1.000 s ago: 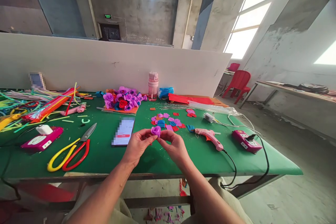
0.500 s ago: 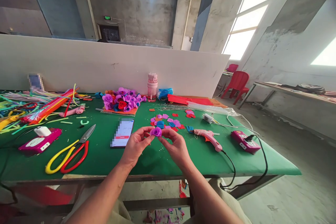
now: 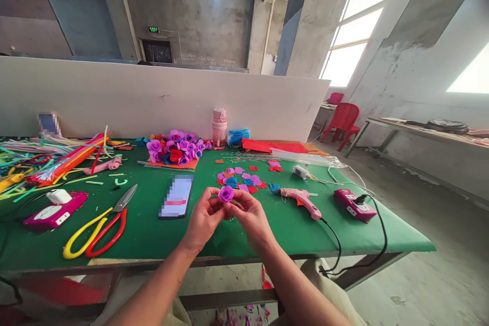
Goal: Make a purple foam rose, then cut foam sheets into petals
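Observation:
A small purple paper rose (image 3: 226,193) is held between my two hands above the front of the green table. My left hand (image 3: 205,217) grips it from the left with bent fingers. From the right, my right hand (image 3: 250,212) pinches it, thumb close to the left thumb. The rose's spiral top faces me; its underside is hidden by the fingers. Just behind the hands lie loose purple, red and blue petals (image 3: 252,180). A pink glue gun (image 3: 303,198) rests to the right, a blue petal piece at its tip.
Scissors (image 3: 110,224) with yellow and red handles and a phone (image 3: 176,197) lie to the left. Behind them is a heap of finished paper roses (image 3: 178,146). A pink bottle (image 3: 219,130) stands by the white partition. Purple power strips (image 3: 355,206) (image 3: 57,210) sit at both sides, with cords trailing.
Both hands have drawn closer together around the rose, and the thumbs now meet beneath it. The rose has tipped so its top shows more. The view has shifted slightly.

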Available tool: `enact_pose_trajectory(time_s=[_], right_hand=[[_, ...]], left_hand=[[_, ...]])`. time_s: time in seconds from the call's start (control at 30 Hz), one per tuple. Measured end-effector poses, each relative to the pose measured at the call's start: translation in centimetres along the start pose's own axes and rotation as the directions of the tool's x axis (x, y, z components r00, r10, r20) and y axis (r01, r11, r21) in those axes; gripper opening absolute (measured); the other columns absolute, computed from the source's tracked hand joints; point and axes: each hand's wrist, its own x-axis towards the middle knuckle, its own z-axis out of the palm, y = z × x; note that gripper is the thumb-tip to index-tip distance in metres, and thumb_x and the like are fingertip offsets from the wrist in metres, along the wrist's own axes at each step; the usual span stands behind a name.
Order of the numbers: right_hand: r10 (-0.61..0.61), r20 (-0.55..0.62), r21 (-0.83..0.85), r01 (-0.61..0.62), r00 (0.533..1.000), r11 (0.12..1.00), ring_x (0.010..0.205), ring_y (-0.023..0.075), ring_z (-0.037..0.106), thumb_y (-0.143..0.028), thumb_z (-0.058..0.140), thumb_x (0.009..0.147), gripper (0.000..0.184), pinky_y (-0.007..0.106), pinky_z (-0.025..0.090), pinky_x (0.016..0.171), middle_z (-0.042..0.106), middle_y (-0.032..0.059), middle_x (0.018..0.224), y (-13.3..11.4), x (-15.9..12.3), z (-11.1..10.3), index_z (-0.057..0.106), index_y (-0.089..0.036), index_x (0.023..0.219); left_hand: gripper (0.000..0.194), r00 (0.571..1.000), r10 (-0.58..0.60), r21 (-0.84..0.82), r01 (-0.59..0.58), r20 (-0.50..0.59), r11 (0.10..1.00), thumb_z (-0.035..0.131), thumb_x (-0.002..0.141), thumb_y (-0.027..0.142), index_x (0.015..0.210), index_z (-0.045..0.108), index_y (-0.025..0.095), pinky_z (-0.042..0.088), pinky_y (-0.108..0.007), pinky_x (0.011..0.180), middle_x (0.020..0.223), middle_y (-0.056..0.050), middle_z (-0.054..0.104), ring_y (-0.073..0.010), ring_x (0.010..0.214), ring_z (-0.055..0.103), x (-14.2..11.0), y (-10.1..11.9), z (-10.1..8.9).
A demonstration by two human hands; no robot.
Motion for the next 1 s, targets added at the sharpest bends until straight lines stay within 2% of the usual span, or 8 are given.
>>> enact_pose_trajectory(time_s=[0.1,0.27,0.43,0.57,0.73,0.87,0.93,1.0], right_hand=[[0.042,-0.026,-0.012,-0.042,0.999,0.999,0.061,0.0121,0.057,-0.035,0.077,0.066,0.028,0.025,0.047,0.056,0.065,0.0003,0.08,-0.1,-0.1,0.1,0.065,-0.02,0.086],[0.023,-0.078,-0.138,-0.034,0.997,0.99,0.081,0.0184,0.063,-0.039,0.078,0.063,0.037,0.027,0.052,0.067,0.067,0.0043,0.09,-0.4,0.1,-0.1,0.062,-0.02,0.09],[-0.045,-0.212,-0.198,0.002,0.976,0.98,0.06,0.0134,0.057,-0.043,0.077,0.063,0.03,0.025,0.046,0.057,0.062,0.0002,0.065,-1.0,0.5,-1.1,0.061,-0.018,0.068],[-0.04,-0.234,-0.275,-0.027,0.971,0.961,0.058,0.0141,0.055,-0.042,0.077,0.063,0.027,0.026,0.043,0.056,0.065,0.0018,0.062,-1.1,0.9,-2.2,0.067,-0.017,0.065],[-0.018,-0.142,-0.334,-0.031,0.99,0.942,0.065,0.0171,0.061,-0.041,0.067,0.072,0.024,0.028,0.047,0.064,0.069,0.0032,0.065,-0.6,0.8,-2.4,0.068,-0.018,0.067],[0.005,-0.097,-0.465,-0.05,0.995,0.884,0.054,0.0136,0.055,-0.04,0.063,0.077,0.026,0.025,0.042,0.055,0.064,0.0002,0.058,-0.2,0.1,-1.9,0.064,-0.018,0.062],[-0.032,-0.083,-0.558,-0.02,0.996,0.829,0.056,0.0135,0.054,-0.036,0.062,0.079,0.024,0.025,0.042,0.057,0.063,-0.0005,0.06,-0.2,-0.2,-1.8,0.062,-0.019,0.062],[-0.107,-0.049,-0.633,0.052,0.993,0.772,0.065,0.0146,0.057,-0.028,0.06,0.079,0.012,0.026,0.044,0.064,0.065,0.0,0.07,-0.2,-0.5,-1.8,0.065,-0.02,0.072]], left_hand=[[0.031,0.999,-0.037,-0.048,0.035,-0.031,0.998,0.076,0.07,0.029,0.089,0.054,0.019,0.047,-0.023,0.059,0.062,0.004,0.063,-0.011,0.057,0.056,0.1,-0.5,0.0],[0.031,0.989,-0.146,-0.156,0.141,-0.019,0.978,0.077,0.069,0.03,0.092,0.061,0.016,0.048,-0.024,0.059,0.067,0.001,0.068,-0.0116,0.058,0.059,0.3,-0.8,-0.2],[0.03,0.976,-0.212,-0.135,0.203,-0.054,0.97,0.079,0.067,0.03,0.089,0.065,0.014,0.05,-0.026,0.06,0.076,-0.003,0.071,-0.0131,0.059,0.062,0.4,-0.7,-0.7],[0.03,0.976,-0.209,-0.093,0.203,-0.057,0.975,0.078,0.069,0.032,0.09,0.066,0.015,0.05,-0.026,0.062,0.077,-0.004,0.072,-0.0133,0.06,0.063,0.5,-1.0,-1.1],[0.028,0.977,-0.198,-0.054,0.193,-0.086,0.98,0.076,0.071,0.034,0.09,0.068,0.015,0.05,-0.027,0.065,0.078,-0.004,0.072,-0.0137,0.062,0.063,0.7,-0.6,-1.6],[0.026,0.981,-0.142,-0.005,0.142,-0.133,0.99,0.076,0.072,0.033,0.09,0.068,0.017,0.047,-0.026,0.064,0.076,-0.002,0.071,-0.0126,0.061,0.059,1.1,0.1,-2.6],[0.025,0.982,-0.099,0.018,0.104,-0.164,0.994,0.076,0.072,0.033,0.09,0.069,0.017,0.046,-0.026,0.069,0.073,-0.002,0.07,-0.0139,0.067,0.059,1.4,0.3,-3.1],[0.023,0.983,-0.061,0.017,0.065,-0.175,0.998,0.075,0.073,0.033,0.088,0.068,0.018,0.046,-0.027,0.075,0.069,-0.002,0.068,-0.0156,0.074,0.06,1.5,0.5,-3.4]])
